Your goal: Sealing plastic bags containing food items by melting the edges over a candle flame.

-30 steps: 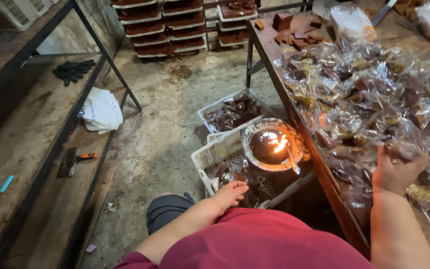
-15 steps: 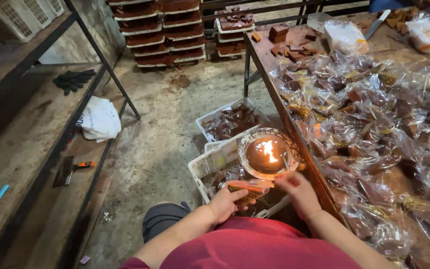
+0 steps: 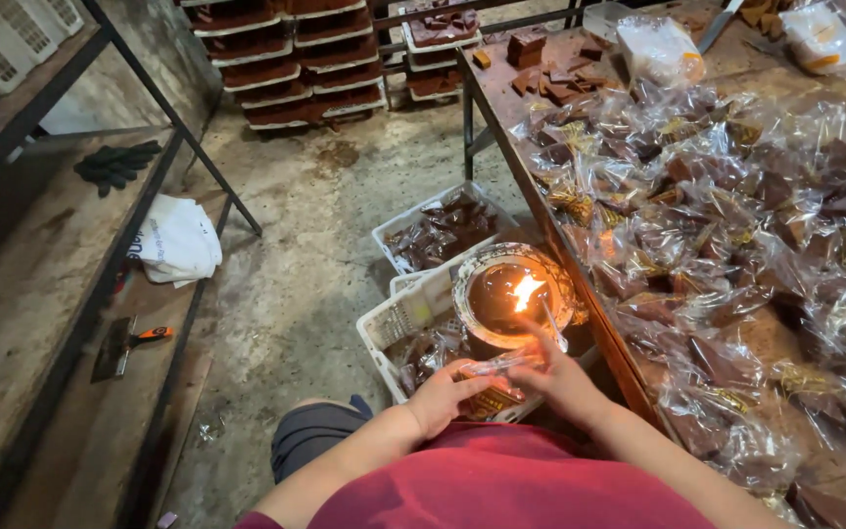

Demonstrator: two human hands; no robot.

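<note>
- The left hand (image 3: 440,397) and the right hand (image 3: 562,380) are both curled shut on one clear plastic packet (image 3: 496,377) with a brown block inside; its open mouth stretches between the fingers and points up at the flame (image 3: 526,291).
- The packet sits low in the head view, over the near white crate (image 3: 396,328) on the floor, just off the near left edge of the table (image 3: 501,98).
- The flame burns in a round bowl lamp (image 3: 511,294) perched at that same table edge, with a thin stick (image 3: 552,321) leaning in it.
- What could go wrong, as I judge it: the right fingers are very near the flame, so a small lift could burn them; film held too close could melt through or catch instead of sealing; a knock could tip the lamp into the crates below or onto the packets heaped beside it.
- Counts: two hands, one held packet, one flame, one lamp.
- Two white crates of wrapped brown pieces on the floor, the farther crate (image 3: 443,227) beyond the lamp.
- The wrapped packets (image 3: 736,225) cover most of the table, far too many to count; bare brown blocks (image 3: 550,69) lie at its far left corner.
- On the left-hand shelf (image 3: 41,294): one pair of dark gloves (image 3: 117,164), one white cloth (image 3: 176,240), one orange-handled scraper (image 3: 124,345).
- Stacked trays (image 3: 296,59) stand at the back; I count several, not exactly.
</note>
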